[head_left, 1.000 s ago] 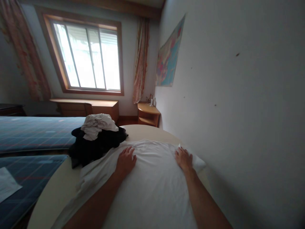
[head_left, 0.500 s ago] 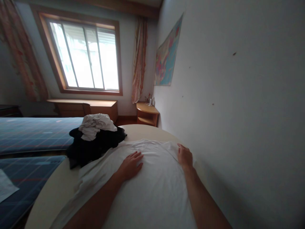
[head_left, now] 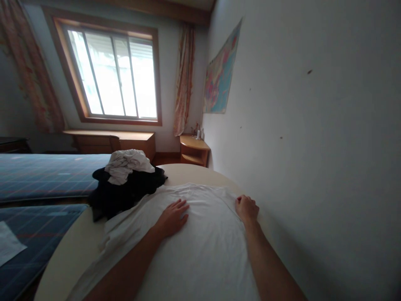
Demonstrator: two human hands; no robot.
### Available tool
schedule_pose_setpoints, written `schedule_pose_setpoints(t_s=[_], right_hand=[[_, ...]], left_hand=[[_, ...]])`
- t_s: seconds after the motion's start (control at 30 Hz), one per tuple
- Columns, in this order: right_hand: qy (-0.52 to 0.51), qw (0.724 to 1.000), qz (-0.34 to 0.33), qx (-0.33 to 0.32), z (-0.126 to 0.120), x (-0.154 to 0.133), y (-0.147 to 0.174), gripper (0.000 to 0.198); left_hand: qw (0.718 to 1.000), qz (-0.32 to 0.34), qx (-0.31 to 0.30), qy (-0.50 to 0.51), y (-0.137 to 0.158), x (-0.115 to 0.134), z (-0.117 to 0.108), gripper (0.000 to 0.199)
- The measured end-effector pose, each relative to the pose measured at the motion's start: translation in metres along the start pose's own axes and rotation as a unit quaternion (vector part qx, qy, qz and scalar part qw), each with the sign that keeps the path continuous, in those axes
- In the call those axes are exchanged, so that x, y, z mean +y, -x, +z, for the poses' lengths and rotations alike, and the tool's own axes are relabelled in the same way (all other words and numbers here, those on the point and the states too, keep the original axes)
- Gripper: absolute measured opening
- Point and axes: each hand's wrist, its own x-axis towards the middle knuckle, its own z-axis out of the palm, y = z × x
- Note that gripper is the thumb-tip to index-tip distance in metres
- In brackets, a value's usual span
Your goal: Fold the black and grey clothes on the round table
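A white T-shirt (head_left: 203,246) lies spread over a round cream table (head_left: 67,251), with light wrinkles near its far edge. My left hand (head_left: 173,215) rests flat on the shirt's upper middle, fingers stretched out and slightly apart. At the shirt's right edge, my right hand (head_left: 247,207) has its fingers curled closed on the cloth; the fingertips are partly hidden. Beyond my left hand, a heap of black clothing (head_left: 125,196) with a crumpled whitish garment (head_left: 130,163) on top sits at the table's far left edge.
A pale wall (head_left: 313,175) rises close beside the table on the right. Blue plaid mattresses (head_left: 56,175) lie to the left, one with a white sheet of paper (head_left: 9,244). A corner shelf (head_left: 194,143) and a desk (head_left: 131,136) stand at the back beneath the window.
My right hand has shifted slightly right and nearer to me, and its fingers have curled in at the shirt's edge. My left hand stays in place.
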Motion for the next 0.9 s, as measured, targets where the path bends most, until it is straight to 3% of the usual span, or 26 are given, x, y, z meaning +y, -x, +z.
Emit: schedule_pose_setpoints(t_s=[0.33, 0.57, 0.7, 0.8, 0.9], right_hand=[[-0.031, 0.999, 0.008, 0.027, -0.006, -0.008, -0.001, 0.037], [-0.078, 0.997, -0.015, 0.017, -0.023, -0.02, 0.002, 0.027], [-0.165, 0.983, -0.076, 0.013, -0.035, -0.029, 0.006, 0.016], [-0.248, 0.956, -0.148, -0.048, -0.043, -0.033, 0.01, 0.018], [-0.285, 0.916, -0.234, -0.157, -0.049, -0.033, 0.014, 0.036]], left_hand=[[1.0, -0.001, 0.002, -0.001, -0.001, 0.002, -0.002, 0.044], [1.0, 0.003, 0.003, 0.006, -0.002, 0.0, 0.001, 0.044], [1.0, 0.009, 0.011, 0.011, -0.002, -0.004, 0.005, 0.044], [1.0, 0.012, 0.008, 0.017, -0.002, -0.005, 0.005, 0.044], [1.0, 0.014, 0.0, 0.018, -0.002, -0.005, 0.005, 0.045]])
